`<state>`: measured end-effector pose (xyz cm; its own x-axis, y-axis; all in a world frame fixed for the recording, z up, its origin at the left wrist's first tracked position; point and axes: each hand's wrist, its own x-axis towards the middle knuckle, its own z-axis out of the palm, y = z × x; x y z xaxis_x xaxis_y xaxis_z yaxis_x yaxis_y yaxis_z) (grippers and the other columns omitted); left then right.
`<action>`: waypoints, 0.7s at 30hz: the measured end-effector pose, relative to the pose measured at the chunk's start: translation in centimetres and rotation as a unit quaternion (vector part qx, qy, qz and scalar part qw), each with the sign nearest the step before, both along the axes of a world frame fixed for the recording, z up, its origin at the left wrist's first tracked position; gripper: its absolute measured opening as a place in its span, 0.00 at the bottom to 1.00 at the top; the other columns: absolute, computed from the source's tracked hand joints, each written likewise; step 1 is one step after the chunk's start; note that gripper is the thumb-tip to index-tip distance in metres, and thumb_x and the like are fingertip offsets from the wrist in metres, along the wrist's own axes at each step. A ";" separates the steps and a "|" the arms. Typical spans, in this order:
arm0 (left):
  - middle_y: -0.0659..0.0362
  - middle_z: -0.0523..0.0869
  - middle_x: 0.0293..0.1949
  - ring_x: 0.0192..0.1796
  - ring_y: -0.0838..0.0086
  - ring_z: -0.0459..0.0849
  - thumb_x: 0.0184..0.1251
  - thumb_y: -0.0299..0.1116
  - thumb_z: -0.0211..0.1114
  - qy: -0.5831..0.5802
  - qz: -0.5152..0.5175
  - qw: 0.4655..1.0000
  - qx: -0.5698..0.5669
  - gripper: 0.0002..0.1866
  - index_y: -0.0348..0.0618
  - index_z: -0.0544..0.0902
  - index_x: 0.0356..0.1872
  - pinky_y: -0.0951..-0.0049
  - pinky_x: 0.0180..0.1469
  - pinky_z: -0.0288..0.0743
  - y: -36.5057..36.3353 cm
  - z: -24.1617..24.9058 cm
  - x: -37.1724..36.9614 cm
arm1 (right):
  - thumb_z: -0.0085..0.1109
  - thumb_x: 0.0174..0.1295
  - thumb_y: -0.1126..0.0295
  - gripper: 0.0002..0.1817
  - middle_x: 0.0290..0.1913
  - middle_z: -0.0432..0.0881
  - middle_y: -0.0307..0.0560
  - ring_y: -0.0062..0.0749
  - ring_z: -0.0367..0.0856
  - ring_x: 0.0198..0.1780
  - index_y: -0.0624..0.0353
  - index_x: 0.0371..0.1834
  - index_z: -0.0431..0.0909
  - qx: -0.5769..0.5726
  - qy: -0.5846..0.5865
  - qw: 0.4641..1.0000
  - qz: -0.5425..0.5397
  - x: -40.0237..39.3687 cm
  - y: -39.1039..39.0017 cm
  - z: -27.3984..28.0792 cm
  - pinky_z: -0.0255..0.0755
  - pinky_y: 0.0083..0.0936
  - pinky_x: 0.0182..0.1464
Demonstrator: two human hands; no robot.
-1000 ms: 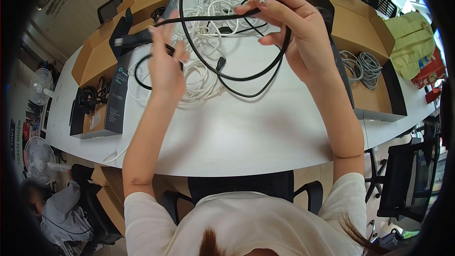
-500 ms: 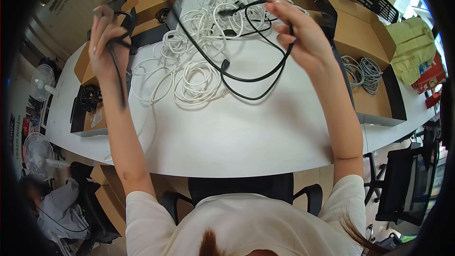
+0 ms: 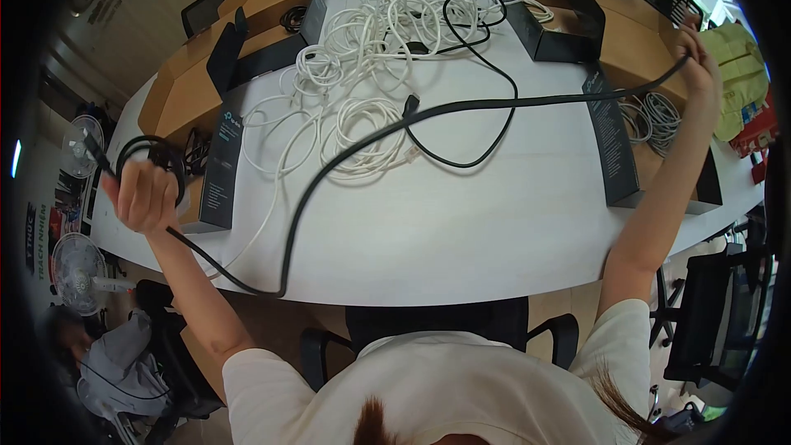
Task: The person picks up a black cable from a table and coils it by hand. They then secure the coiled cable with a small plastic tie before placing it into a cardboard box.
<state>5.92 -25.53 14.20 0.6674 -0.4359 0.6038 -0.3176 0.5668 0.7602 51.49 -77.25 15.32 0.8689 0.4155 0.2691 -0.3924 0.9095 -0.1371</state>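
A thick black cable [image 3: 437, 110] stretches across the table between my two hands, sagging at the left near the table's front edge. My left hand [image 3: 146, 196] is closed round it, with a coiled part and a plug end sticking out above the fist. Far out at the right, my right hand [image 3: 699, 56] grips the other stretch, over an open box. Another loop of black cable [image 3: 512, 107] lies on the table and runs into a tangle of white cables [image 3: 395, 21]. Nearer to me is a round coil of white cable [image 3: 362, 144].
Open cardboard boxes stand on both sides: a left box [image 3: 217, 173] with black cables, a right box [image 3: 611, 148] with grey cables, and a back right box [image 3: 560, 37]. A person [image 3: 124, 354] sits at the lower left. A chair [image 3: 437, 321] is at the table's front.
My hands have spread apart, the left one down and outward, the right one far to the right. The black cable between them is now pulled out long across the table.
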 end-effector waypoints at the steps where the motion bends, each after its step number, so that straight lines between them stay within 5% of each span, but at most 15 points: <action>1: 0.67 0.72 0.07 0.06 0.85 0.66 0.73 0.41 0.43 -0.033 -0.049 0.998 0.029 0.20 0.37 0.73 0.27 0.84 0.11 0.64 0.3 -0.3 -0.3 | 0.35 0.63 0.79 0.11 0.31 0.72 0.47 0.17 0.57 0.17 0.74 0.45 0.65 0.021 -0.006 0.999 -0.029 1.4 -2.4 -0.3 0.48 0.12 0.18; 5: 0.61 0.79 0.16 0.14 0.73 0.76 0.68 0.40 0.51 -0.076 -0.063 0.975 0.198 0.17 0.37 0.80 0.28 0.73 0.18 0.68 -1.5 -2.1 -3.2 | 0.33 0.65 0.76 0.10 0.28 0.66 0.45 0.20 0.54 0.18 0.71 0.40 0.64 0.047 -0.026 0.976 -0.211 7.2 -14.3 -1.8 0.49 0.16 0.19; 6: 0.58 0.80 0.19 0.17 0.67 0.78 0.66 0.39 0.54 -0.038 -0.151 0.947 0.283 0.14 0.39 0.80 0.30 0.68 0.21 0.69 -4.3 -1.5 -1.7 | 0.32 0.65 0.75 0.10 0.29 0.65 0.45 0.20 0.53 0.19 0.71 0.40 0.63 0.063 -0.024 0.961 -0.269 7.5 -16.6 -2.0 0.49 0.17 0.20; 8: 0.57 0.77 0.18 0.17 0.70 0.72 0.66 0.37 0.54 0.070 -0.142 0.910 0.384 0.12 0.40 0.80 0.29 0.70 0.21 0.66 -8.0 -1.2 -0.3 | 0.49 0.62 0.51 0.19 0.12 0.57 0.35 0.19 0.46 0.10 0.57 0.28 0.73 0.006 0.047 0.893 -0.448 10.7 -20.1 -1.3 0.40 0.18 0.12; 12: 0.57 0.71 0.16 0.16 0.74 0.61 0.66 0.35 0.55 0.282 -0.094 0.794 0.529 0.10 0.43 0.79 0.29 0.73 0.21 0.58 -13.3 -2.4 -0.2 | 0.48 0.62 0.53 0.18 0.15 0.58 0.36 0.20 0.48 0.12 0.58 0.30 0.72 -0.027 0.079 0.851 -0.519 11.6 -24.5 -1.7 0.41 0.18 0.12; 13: 0.54 0.78 0.22 0.25 0.61 0.76 0.66 0.36 0.53 0.214 -0.070 0.698 0.680 0.10 0.43 0.78 0.29 0.67 0.29 0.66 -12.8 -3.0 -0.3 | 0.48 0.62 0.53 0.18 0.15 0.59 0.37 0.20 0.48 0.12 0.59 0.31 0.72 -0.035 0.082 0.846 -0.525 11.6 -25.2 -1.8 0.42 0.18 0.13; 14: 0.53 0.81 0.23 0.26 0.59 0.80 0.55 0.34 0.60 0.193 -0.055 0.689 0.696 0.07 0.43 0.80 0.31 0.63 0.28 0.70 -12.9 -3.3 -0.1 | 0.47 0.62 0.54 0.18 0.16 0.59 0.37 0.20 0.48 0.12 0.59 0.31 0.71 -0.042 0.082 0.843 -0.529 11.5 -26.0 -1.7 0.42 0.18 0.13; 16: 0.53 0.80 0.23 0.30 0.57 0.79 0.49 0.32 0.61 0.140 0.091 0.654 0.738 0.07 0.47 0.80 0.31 0.63 0.32 0.71 -13.0 -4.9 -1.1 | 0.47 0.62 0.55 0.17 0.17 0.60 0.38 0.21 0.49 0.13 0.59 0.32 0.71 -0.053 0.083 0.841 -0.533 11.3 -26.9 -1.4 0.42 0.18 0.13; 21: 0.50 0.79 0.21 0.27 0.55 0.80 0.53 0.35 0.62 0.037 0.271 0.408 0.871 0.09 0.43 0.77 0.33 0.60 0.29 0.70 -10.8 -7.3 0.6 | 0.45 0.62 0.57 0.16 0.20 0.61 0.40 0.22 0.51 0.15 0.61 0.35 0.70 -0.077 0.078 0.842 -0.528 12.0 -27.9 -0.5 0.44 0.18 0.14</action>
